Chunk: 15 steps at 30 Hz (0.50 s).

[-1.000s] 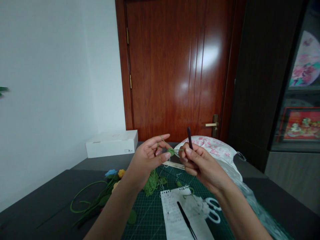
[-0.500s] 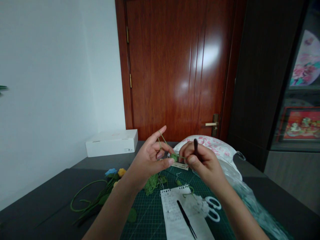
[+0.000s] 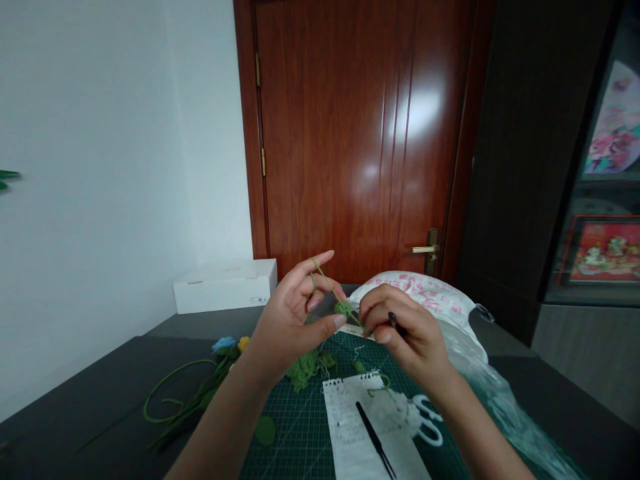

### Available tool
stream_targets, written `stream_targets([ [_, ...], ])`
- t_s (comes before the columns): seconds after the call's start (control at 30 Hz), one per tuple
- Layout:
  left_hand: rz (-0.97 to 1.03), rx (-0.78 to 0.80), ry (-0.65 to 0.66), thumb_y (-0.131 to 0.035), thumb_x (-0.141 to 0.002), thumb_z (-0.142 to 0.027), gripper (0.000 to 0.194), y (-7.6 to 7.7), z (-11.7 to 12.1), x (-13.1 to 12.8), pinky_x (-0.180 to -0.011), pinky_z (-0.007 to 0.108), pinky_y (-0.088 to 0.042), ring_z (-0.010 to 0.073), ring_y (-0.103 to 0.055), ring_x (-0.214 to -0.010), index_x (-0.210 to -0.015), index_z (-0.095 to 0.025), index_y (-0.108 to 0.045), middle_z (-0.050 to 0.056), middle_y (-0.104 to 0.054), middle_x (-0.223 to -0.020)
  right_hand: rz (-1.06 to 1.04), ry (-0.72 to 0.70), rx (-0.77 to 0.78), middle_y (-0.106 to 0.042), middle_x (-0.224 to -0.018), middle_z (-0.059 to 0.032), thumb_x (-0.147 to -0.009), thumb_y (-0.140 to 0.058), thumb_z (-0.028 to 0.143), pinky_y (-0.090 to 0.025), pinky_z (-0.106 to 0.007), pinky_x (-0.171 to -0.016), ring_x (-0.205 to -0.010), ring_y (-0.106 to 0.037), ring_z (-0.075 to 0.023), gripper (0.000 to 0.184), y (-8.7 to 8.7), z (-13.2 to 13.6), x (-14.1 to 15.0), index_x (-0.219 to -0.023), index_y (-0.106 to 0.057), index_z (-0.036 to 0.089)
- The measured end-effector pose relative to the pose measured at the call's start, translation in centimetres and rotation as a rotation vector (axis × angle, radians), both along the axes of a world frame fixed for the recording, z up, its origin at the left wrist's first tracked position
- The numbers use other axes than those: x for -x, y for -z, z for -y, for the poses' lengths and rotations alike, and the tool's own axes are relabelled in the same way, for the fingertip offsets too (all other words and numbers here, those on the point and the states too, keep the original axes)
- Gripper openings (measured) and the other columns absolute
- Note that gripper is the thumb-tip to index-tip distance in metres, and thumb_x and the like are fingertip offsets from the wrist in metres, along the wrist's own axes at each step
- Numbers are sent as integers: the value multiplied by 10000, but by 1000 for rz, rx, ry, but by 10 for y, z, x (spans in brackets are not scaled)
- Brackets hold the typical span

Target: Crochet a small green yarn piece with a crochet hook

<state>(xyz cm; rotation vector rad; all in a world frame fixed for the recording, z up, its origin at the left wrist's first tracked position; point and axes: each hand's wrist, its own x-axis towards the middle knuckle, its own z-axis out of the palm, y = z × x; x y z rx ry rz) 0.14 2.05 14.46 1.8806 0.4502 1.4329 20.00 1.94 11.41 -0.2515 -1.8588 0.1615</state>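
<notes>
Between the thumb and fingers of my left hand (image 3: pixel 300 307) is pinched a small piece of green crochet work (image 3: pixel 343 308). Green yarn (image 3: pixel 323 273) loops round its raised index finger and runs taut down to the work. My right hand (image 3: pixel 405 327) grips a dark-handled crochet hook (image 3: pixel 393 319), whose tip end is hidden by the fingers close to the crochet piece. A loose heap of green yarn (image 3: pixel 303 370) lies on the cutting mat beneath my left hand.
On the green cutting mat (image 3: pixel 295 433) lie a written notepad sheet (image 3: pixel 345 427), black tweezers (image 3: pixel 373 433), white fluff (image 3: pixel 395 410) and white-handled scissors (image 3: pixel 430 427). Crocheted flowers (image 3: pixel 223 344) are at left. A white box (image 3: pixel 220 293) and a patterned bag (image 3: pixel 425 290) stand behind.
My right hand has turned, so the hook's handle end points lower and more towards me. The yarn now slants from my left index finger down past the crochet piece to my right fingers.
</notes>
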Motion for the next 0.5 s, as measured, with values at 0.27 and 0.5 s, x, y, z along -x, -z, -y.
stream_targets([
  [0.27,9,81,-30,-800,-730,-171,782,1,-1,-4,-695,371,-353,158,-430,-737,-1434,-126,-464,64,-686,-934,-554,-308,558,-561,-953,-34,-1027,-523,438,-363,-261,-513,-584,-420,-97,356,1,0,21,-843,-725,210],
  [0.5,42,101,-79,-798,-721,-178,782,1,4,-5,-683,365,-367,163,-416,-732,-1433,-160,-476,64,-691,-939,-711,-398,766,-436,-632,45,-889,-695,586,-311,-209,-447,-507,-343,-87,386,-5,0,15,-780,-686,216],
])
